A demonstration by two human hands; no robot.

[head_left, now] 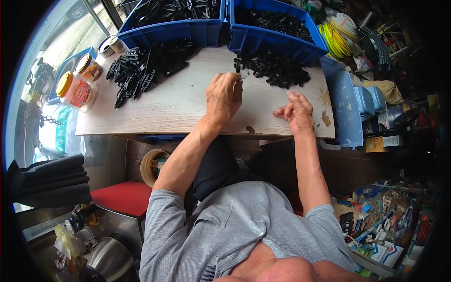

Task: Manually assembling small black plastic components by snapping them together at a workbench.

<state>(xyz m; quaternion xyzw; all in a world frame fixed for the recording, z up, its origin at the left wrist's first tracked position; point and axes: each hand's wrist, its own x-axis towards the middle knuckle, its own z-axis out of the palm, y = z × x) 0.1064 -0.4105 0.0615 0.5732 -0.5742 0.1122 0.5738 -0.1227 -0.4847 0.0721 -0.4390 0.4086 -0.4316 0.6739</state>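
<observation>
My left hand (222,96) is over the middle of the pale wooden tabletop (188,110), its fingers curled together. A small shiny bit shows by its fingertips, but I cannot make out what they hold. Farther right, my right hand (298,113) is near the table's front edge, with fingers bent in and pinched together; whatever is between them is too small to tell. Beyond both hands lies a pile of small black plastic pieces (277,69). On the left is a heap of longer black plastic parts (141,70) with slotted frames.
Two blue bins of black parts, one on the left (171,33) and one on the right (277,42), line the table's far edge. Lidded jars (77,91) stand at the left corner. A light blue tub (345,103) adjoins the right side. A bucket (152,167) is below.
</observation>
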